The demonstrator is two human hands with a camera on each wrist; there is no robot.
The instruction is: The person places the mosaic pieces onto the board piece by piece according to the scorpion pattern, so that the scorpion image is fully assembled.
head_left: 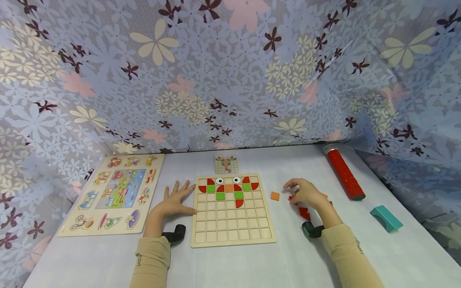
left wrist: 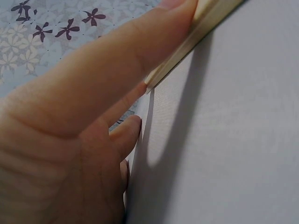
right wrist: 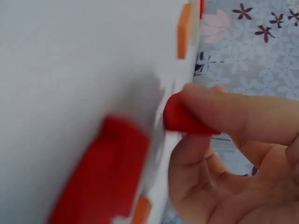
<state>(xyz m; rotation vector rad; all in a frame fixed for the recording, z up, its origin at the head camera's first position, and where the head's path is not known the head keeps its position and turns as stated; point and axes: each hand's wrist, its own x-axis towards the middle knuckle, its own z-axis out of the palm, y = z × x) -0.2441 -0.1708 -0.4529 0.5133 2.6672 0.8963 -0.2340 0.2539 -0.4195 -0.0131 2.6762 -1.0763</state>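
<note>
A wooden grid board (head_left: 232,224) lies on the table, its upper rows bearing red, green and orange pieces and two eye discs. My left hand (head_left: 175,203) is spread flat at the board's left side, thumb and a fingertip touching its edge; the left wrist view shows the thumb against the wooden rim (left wrist: 180,53). Right of the board, my right hand (head_left: 306,194) pinches a small red piece (right wrist: 180,115) between thumb and finger, above the table. Close below that hand are loose red pieces (head_left: 304,213). An orange square (head_left: 275,196) sits between board and hand.
A small pattern card (head_left: 226,164) lies behind the board. On the left is a wooden picture puzzle (head_left: 120,192). A red glittery tube (head_left: 344,174) and a teal arch block (head_left: 386,218) lie to the right. Floral cloth (head_left: 230,80) hangs behind the table.
</note>
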